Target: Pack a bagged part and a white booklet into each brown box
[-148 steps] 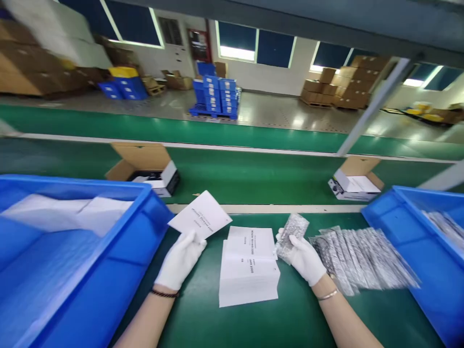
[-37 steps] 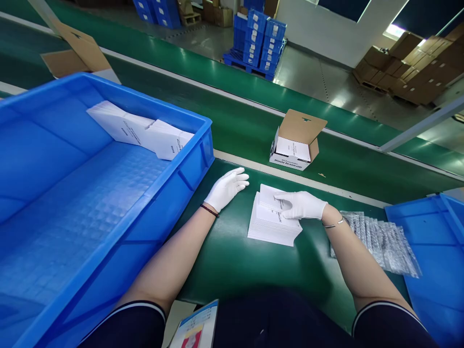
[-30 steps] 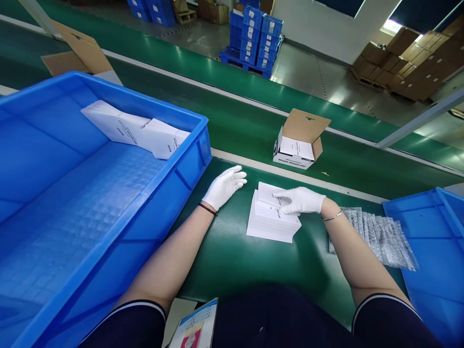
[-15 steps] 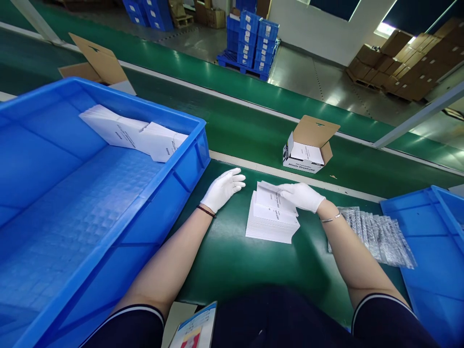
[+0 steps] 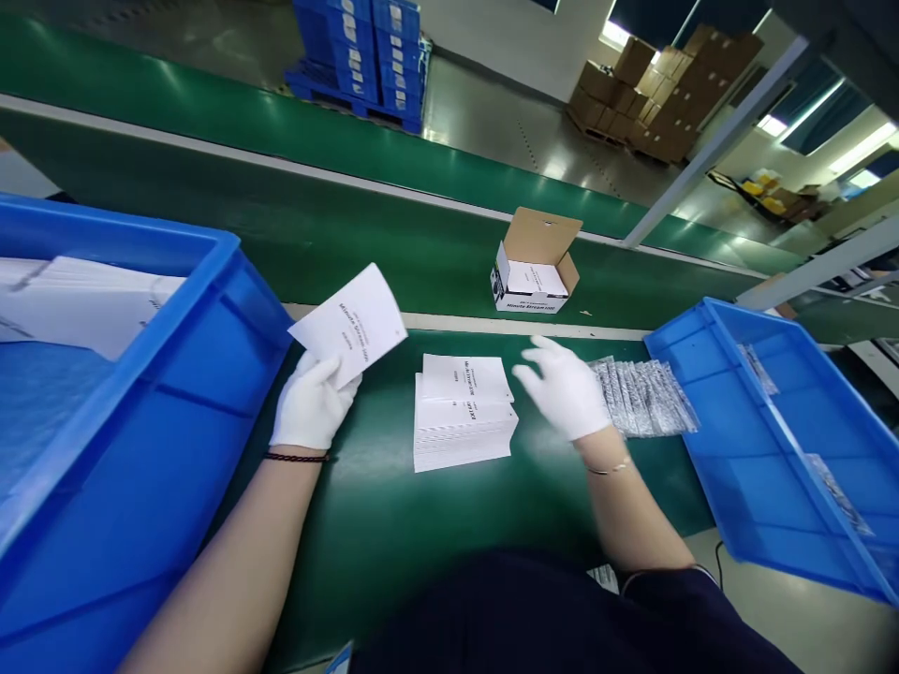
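Observation:
In my gloved left hand (image 5: 314, 402) is a white printed booklet (image 5: 355, 323), pinched by its lower edge and raised over the green work surface. A stack of similar white booklets (image 5: 464, 421) lies between my hands. My gloved right hand (image 5: 564, 388) hovers to the right of that stack, fingers apart and holding nothing. Close beyond my right hand is a row of silvery clear plastic packets (image 5: 646, 398). Farther back, on the green belt, stands a small white carton (image 5: 532, 298) with its brown lid up and a white booklet on top inside.
At left a large blue bin (image 5: 203, 309) holds more white booklets (image 5: 91, 300). Another blue bin (image 5: 744, 449) stands tilted at right, with a few packets in it. A grey metal post (image 5: 716, 140) rises behind the belt. Stacked blue crates (image 5: 365, 56) and cardboard boxes (image 5: 632, 98) stand beyond.
A booklet is now in my left hand, which was empty before. My right hand has let go of the stack's top booklet and moved off to the right. The view has turned rightward.

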The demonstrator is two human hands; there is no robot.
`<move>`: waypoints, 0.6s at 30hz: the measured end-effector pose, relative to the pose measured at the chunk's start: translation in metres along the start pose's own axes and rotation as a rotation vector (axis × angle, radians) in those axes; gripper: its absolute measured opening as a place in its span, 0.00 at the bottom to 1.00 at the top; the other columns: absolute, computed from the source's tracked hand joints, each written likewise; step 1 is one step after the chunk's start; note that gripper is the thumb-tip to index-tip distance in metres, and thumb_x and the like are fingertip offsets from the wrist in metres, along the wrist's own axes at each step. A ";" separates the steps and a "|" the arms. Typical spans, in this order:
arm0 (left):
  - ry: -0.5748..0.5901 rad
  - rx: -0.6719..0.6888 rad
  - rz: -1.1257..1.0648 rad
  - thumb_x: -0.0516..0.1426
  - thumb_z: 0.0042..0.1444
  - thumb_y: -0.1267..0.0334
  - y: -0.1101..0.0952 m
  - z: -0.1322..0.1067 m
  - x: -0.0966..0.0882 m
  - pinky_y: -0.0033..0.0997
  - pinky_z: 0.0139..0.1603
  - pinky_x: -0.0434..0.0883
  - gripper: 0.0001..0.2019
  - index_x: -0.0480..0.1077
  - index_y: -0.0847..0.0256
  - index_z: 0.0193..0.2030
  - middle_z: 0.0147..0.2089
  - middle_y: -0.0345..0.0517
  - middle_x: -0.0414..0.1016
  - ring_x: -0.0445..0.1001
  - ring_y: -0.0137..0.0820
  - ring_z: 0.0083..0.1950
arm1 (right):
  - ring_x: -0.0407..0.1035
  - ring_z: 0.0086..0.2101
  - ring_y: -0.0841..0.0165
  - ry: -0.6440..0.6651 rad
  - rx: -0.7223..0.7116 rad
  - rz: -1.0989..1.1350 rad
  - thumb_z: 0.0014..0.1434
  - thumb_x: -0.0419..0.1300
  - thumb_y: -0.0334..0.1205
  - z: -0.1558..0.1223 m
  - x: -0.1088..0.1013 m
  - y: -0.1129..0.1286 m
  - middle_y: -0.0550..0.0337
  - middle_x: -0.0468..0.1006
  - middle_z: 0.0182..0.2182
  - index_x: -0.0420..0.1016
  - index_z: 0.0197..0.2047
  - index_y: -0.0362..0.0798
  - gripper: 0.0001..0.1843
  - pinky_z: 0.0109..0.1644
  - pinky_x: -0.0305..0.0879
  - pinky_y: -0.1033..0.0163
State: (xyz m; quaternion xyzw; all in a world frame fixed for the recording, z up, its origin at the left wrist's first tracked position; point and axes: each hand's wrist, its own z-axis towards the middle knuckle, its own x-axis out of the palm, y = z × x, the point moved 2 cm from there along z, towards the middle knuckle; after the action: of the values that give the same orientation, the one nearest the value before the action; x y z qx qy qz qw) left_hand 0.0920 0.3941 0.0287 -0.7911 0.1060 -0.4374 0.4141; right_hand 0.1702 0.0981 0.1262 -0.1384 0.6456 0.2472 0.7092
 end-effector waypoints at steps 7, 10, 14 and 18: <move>-0.019 -0.100 -0.007 0.53 0.57 0.76 0.004 0.001 0.005 0.20 0.32 0.76 0.16 0.74 0.53 0.46 0.57 0.39 0.75 0.69 0.36 0.63 | 0.53 0.61 0.39 0.140 0.450 -0.406 0.61 0.61 0.55 -0.068 0.004 -0.106 0.33 0.61 0.62 0.77 0.46 0.39 0.25 0.55 0.65 0.38; -0.028 -0.100 0.003 0.54 0.57 0.76 0.004 -0.002 0.006 0.22 0.35 0.77 0.16 0.73 0.53 0.48 0.56 0.38 0.76 0.68 0.37 0.65 | 0.45 0.64 0.39 0.050 0.358 -0.442 0.57 0.64 0.50 -0.074 0.015 -0.104 0.37 0.59 0.63 0.77 0.41 0.42 0.19 0.60 0.56 0.35; -0.035 -0.076 0.018 0.54 0.57 0.75 0.001 -0.003 0.003 0.23 0.39 0.78 0.16 0.73 0.52 0.48 0.56 0.37 0.76 0.66 0.37 0.66 | 0.48 0.64 0.45 0.006 0.314 -0.225 0.55 0.61 0.42 -0.067 0.019 -0.093 0.46 0.65 0.60 0.72 0.29 0.48 0.07 0.64 0.53 0.39; -0.036 -0.060 0.009 0.55 0.55 0.76 0.000 -0.003 0.001 0.24 0.39 0.78 0.18 0.75 0.52 0.47 0.58 0.40 0.75 0.67 0.37 0.65 | 0.70 0.48 0.51 -0.027 0.538 0.285 0.57 0.57 0.50 -0.060 0.015 -0.094 0.48 0.76 0.47 0.65 0.32 0.53 0.11 0.53 0.68 0.45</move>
State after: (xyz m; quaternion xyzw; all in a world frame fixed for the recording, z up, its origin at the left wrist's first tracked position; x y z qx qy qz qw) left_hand 0.0904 0.3917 0.0297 -0.8104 0.1151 -0.4180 0.3941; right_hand 0.1693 -0.0089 0.0922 0.1494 0.6914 0.1663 0.6870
